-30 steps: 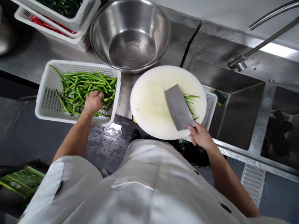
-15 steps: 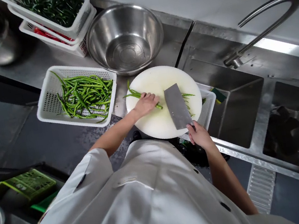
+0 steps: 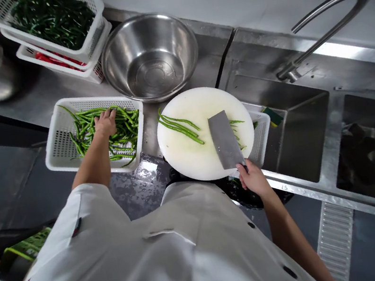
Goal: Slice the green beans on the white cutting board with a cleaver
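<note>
My right hand point(image 3: 252, 177) is wrapped round the handle of a cleaver point(image 3: 225, 140), whose broad blade rests over a round white cutting board point(image 3: 180, 161). Several long green chili peppers point(image 3: 182, 128) lie together on the board's left half. To the right of the blade, a few thin green pieces point(image 3: 236, 121) show at its edge. My left hand point(image 3: 107, 122) reaches into a white perforated basket point(image 3: 52, 144), its fingers apart on top of the heap of green chili peppers point(image 3: 124, 127) there. Its fingertips are partly lost among the peppers.
Behind the board stands a large steel bowl point(image 3: 150, 55). Stacked baskets point(image 3: 98, 35) with dark green and red vegetables are at the back left. On the right are a sink point(image 3: 302, 135), a curved tap point(image 3: 337, 29) and a sponge point(image 3: 272, 116). Another white basket point(image 3: 262, 137) sits partly under the board.
My left hand has let go of the chili peppers on the board and moved left into the basket. The cleaver and my right hand have stayed almost in place.
</note>
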`<action>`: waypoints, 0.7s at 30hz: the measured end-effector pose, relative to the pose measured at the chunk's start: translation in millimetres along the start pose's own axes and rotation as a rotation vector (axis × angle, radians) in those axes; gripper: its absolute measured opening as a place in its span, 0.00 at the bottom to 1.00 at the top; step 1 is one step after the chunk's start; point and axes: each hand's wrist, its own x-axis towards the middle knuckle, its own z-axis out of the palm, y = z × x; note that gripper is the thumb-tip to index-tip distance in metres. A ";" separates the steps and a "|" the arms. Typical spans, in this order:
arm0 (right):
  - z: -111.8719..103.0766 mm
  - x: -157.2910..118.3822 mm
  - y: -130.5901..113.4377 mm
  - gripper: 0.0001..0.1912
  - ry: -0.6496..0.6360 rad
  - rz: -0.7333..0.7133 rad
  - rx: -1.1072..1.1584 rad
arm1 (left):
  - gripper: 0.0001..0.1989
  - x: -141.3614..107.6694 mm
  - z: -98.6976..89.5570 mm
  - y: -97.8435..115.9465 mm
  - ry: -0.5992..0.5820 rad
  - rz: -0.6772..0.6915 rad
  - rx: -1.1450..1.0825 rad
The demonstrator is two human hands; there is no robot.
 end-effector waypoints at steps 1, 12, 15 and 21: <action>0.6 -0.7 -1.6 0.12 0.005 0.012 -0.004 | 0.33 4.7 1.0 -7.9 -0.013 0.033 0.016; 7.1 -7.4 -17.9 0.13 0.062 0.059 -0.030 | 0.22 41.7 10.9 -1.6 -0.053 -0.057 0.068; 7.8 -7.3 -15.5 0.13 0.060 0.046 -0.037 | 0.22 45.9 3.0 -18.2 -0.146 0.046 0.123; 7.8 -3.9 -9.1 0.14 0.055 0.031 -0.026 | 0.17 30.3 -45.8 -45.1 -0.128 0.186 0.227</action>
